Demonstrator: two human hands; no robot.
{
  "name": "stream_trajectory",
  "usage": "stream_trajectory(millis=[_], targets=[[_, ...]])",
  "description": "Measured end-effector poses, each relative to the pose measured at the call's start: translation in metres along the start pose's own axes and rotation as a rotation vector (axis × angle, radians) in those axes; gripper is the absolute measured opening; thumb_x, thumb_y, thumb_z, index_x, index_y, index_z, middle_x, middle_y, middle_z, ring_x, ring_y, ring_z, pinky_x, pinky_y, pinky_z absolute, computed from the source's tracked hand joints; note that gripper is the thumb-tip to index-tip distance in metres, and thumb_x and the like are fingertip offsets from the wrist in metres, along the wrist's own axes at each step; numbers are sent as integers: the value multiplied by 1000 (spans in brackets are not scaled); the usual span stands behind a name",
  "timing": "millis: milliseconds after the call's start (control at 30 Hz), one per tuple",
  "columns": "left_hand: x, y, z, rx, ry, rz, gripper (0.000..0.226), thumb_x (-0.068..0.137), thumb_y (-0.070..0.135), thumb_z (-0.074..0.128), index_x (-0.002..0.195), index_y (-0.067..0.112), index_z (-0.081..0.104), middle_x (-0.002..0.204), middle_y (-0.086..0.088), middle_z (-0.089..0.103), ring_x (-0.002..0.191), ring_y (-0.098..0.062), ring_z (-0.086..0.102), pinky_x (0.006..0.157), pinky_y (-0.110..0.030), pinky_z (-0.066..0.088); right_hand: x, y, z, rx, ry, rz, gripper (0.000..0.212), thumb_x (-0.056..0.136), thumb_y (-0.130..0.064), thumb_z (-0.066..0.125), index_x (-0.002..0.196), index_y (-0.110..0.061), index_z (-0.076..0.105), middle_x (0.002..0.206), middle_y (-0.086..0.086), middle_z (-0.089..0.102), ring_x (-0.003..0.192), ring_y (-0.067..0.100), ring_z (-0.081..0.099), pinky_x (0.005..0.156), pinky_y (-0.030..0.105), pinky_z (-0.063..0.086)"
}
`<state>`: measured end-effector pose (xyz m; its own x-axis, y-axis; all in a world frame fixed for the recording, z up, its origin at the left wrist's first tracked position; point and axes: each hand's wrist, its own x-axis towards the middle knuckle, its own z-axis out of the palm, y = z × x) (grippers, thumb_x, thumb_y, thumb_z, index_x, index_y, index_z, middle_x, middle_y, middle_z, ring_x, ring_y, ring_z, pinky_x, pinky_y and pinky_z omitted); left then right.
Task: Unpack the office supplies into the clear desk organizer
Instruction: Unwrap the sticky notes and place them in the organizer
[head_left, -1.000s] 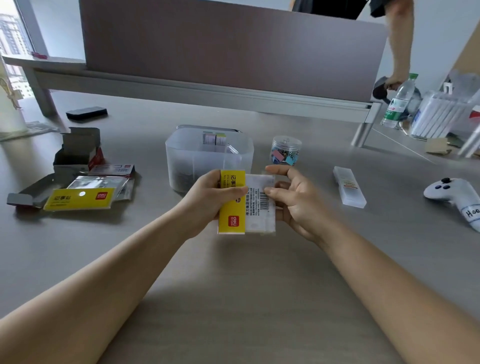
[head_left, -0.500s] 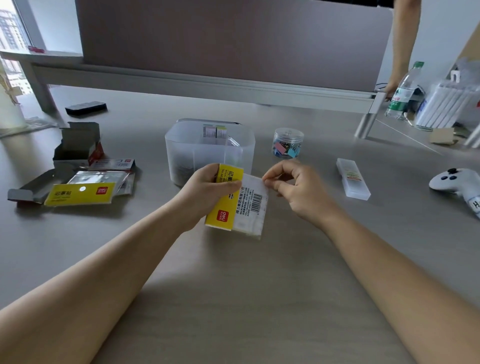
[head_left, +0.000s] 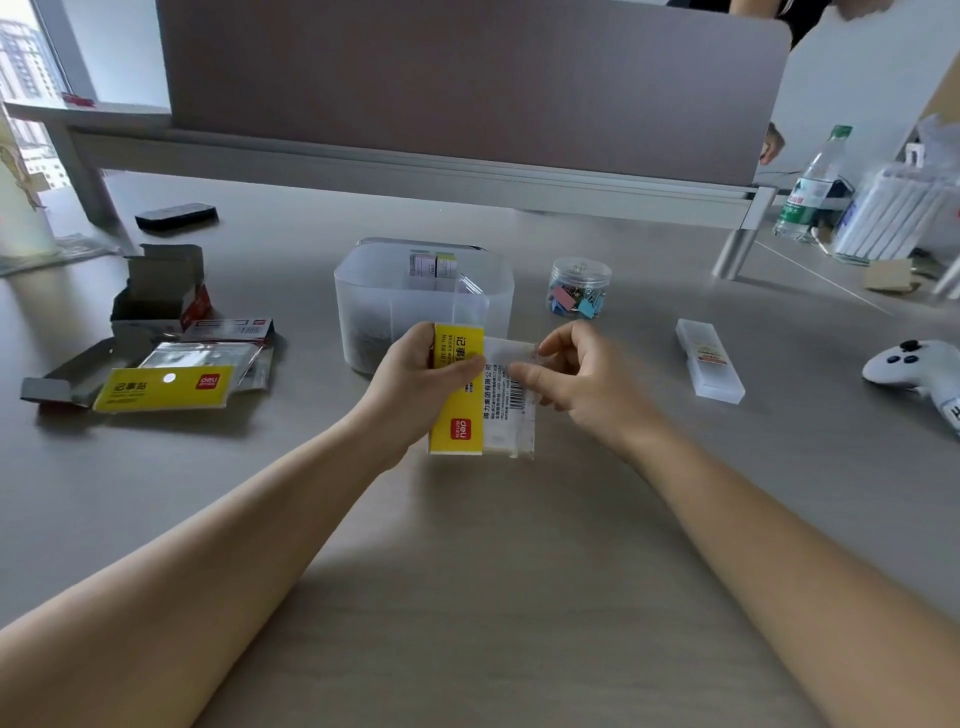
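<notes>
While the left hand (head_left: 415, 384) grips the sticky-note pack (head_left: 480, 400), the right hand (head_left: 576, 379), seemingly pinching its wrapper flap, could tear it and spill notes.

A clear plastic desk organizer (head_left: 395, 306) is standing mid-desk on the grey wooden desk (head_left: 467, 597), with small labelled pads (head_left: 432, 267) sitting in its rear compartment. Just right of it a round clear jar of binder clips (head_left: 577, 287) is standing; further right a clear rectangular case (head_left: 709, 359) is lying, then a white game controller (head_left: 914, 370). Left of the organizer, opened grey cardboard boxes (head_left: 150, 296) and yellow-labelled empty wrappers (head_left: 166, 387) are lying. Before the organizer, the left hand (head_left: 415, 379) and right hand (head_left: 582, 379) are holding a yellow-banded sticky-note packet (head_left: 470, 410).
</notes>
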<state>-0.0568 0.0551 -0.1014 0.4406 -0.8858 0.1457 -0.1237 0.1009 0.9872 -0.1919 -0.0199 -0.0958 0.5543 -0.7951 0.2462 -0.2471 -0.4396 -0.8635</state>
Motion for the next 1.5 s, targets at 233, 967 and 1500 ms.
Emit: stream_trajectory(millis=[233,967,1500], targets=[[2,1,-2,-17,12,-16,13,84,9,56,78,15,47,80,-2,57,83,-23,59,78,-42,51,-1,-5,-1,-6,12,-3,36,78,-7,65,78,-30,37,75,2,52,72,18,53,71,34,51],[-5,16,-23,-342,-70,-47,16,83,-1,52,85,15,55,86,-2,63,77,-16,63,57,-26,58,-1,-27,-7,105,-90,-2,11,86,-19,54,80,-26,60,91,3,63,85,11,54,71,22,44],[-10,32,-80,-326,31,-12,13,85,1,49,84,13,51,85,-3,61,79,-18,61,59,-29,58,37,-65,42,545,-237,130,14,81,-10,58,67,-12,57,71,1,65,73,18,60,78,30,49]])
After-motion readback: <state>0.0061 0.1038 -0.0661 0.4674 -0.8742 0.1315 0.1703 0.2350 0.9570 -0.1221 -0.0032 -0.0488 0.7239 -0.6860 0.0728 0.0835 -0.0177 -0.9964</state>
